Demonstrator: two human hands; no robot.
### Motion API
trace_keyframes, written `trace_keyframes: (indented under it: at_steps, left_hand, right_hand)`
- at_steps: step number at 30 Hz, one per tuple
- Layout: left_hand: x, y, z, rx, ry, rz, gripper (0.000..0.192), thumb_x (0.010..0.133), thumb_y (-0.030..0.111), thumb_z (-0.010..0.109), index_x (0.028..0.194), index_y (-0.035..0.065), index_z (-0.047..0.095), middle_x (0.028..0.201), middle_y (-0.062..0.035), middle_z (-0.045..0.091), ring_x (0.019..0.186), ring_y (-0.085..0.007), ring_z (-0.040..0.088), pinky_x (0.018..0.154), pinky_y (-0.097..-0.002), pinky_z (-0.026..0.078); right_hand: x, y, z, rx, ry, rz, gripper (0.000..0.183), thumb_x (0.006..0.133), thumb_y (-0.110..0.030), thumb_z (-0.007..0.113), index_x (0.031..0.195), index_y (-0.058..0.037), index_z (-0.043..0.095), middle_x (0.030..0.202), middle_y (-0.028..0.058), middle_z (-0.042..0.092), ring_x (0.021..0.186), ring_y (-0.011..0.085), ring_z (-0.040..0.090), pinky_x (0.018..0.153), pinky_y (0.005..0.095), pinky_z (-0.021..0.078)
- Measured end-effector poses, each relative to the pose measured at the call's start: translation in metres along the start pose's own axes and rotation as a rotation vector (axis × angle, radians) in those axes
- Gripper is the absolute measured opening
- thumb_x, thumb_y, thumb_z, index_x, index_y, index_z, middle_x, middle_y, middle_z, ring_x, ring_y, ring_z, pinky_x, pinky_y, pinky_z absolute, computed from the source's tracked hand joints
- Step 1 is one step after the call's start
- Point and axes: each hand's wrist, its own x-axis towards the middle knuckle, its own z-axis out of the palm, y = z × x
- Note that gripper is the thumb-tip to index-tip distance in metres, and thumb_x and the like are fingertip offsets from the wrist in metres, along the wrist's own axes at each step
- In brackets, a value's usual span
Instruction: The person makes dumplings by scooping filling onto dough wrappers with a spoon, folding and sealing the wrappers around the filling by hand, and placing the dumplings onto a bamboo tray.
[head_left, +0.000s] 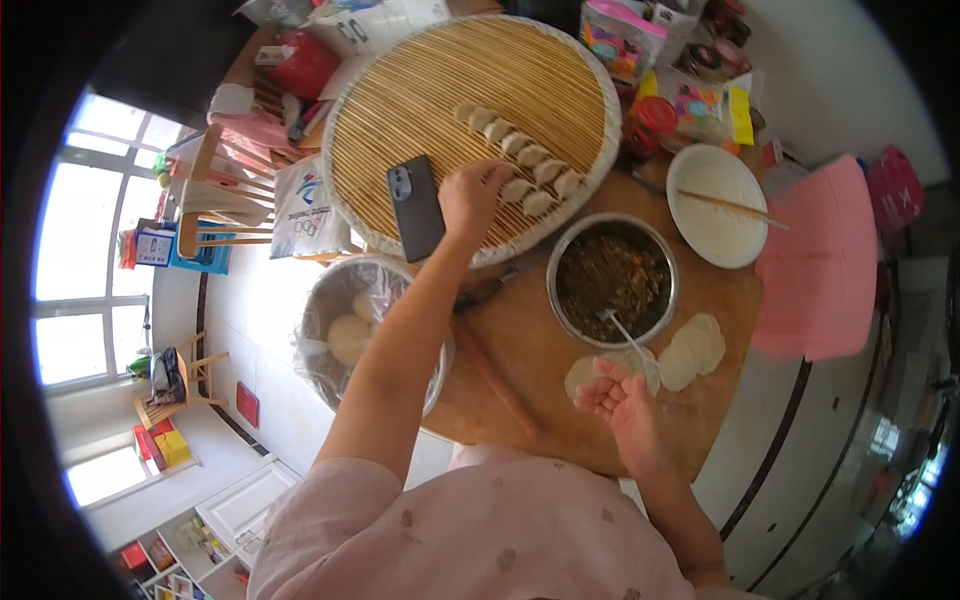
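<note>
My left hand (472, 196) reaches over a round reed tray (405, 97), its fingertips beside two rows of folded dumplings (532, 155). Whether a dumpling is between those fingers is hidden. A dark smartphone (417, 210) lies on the tray, just left of that hand. Palm up, my right hand (626, 409) hovers at the near side of the table with fingers loosely curled and nothing visible in them. Just beyond it lie thin round dough wrappers (580, 373), with more overlapping wrappers (691, 352) to the right. A steel bowl of chopped filling (611, 277) holds a spoon (628, 335).
A wooden rolling pin (495, 375) lies on the wooden table (555, 405). Left of it, a plastic-covered basin (315, 360) holds dough balls (349, 339). A white bowl (716, 165) with chopsticks (731, 208) across it stands right, near a pink chair (821, 262). Jars and bags (690, 105) crowd the far right.
</note>
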Motion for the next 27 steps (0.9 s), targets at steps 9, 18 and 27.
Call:
trace_keyframes:
  at_steps: [9, 18, 27]
  left_hand:
    - [-0.015, -0.005, -0.034, -0.115, 0.239, 0.079, 0.027, 0.084, 0.022, 0.067, 0.096, -0.0019, 0.068, 0.088, -0.0159, 0.069, 0.078, -0.0199, 0.065, 0.069, -0.032, 0.048]
    - [-0.25, 0.046, 0.006, 0.087, -0.743, 0.532, 0.022, 0.074, 0.013, 0.065, 0.094, 0.0021, 0.063, 0.087, -0.0139, 0.063, 0.083, -0.0298, 0.061, 0.069, -0.0379, 0.051]
    - [-0.26, 0.056, 0.039, 0.063, -0.741, -0.27, 0.038, 0.072, 0.022, 0.073, 0.102, 0.0014, 0.063, 0.082, -0.0108, 0.063, 0.077, -0.0262, 0.062, 0.071, -0.0373, 0.051]
  right_hand:
    - [-0.029, 0.001, -0.069, -0.296, 0.394, -0.428, 0.043, 0.1, -0.034, 0.036, 0.111, 0.0, 0.06, 0.089, 0.0063, 0.062, 0.08, 0.0124, 0.056, 0.075, 0.0272, 0.0442]
    - [-0.021, 0.056, -0.128, -1.075, 0.68, -0.243, 0.027, 0.086, -0.025, 0.063, 0.1, -0.002, 0.062, 0.09, 0.0087, 0.064, 0.079, 0.0207, 0.061, 0.072, 0.0329, 0.0477]
    - [0.002, 0.075, -0.126, -1.075, 0.777, -0.131, 0.019, 0.078, -0.017, 0.067, 0.086, -0.0029, 0.057, 0.087, 0.0118, 0.062, 0.079, 0.0264, 0.061, 0.069, 0.0374, 0.048]
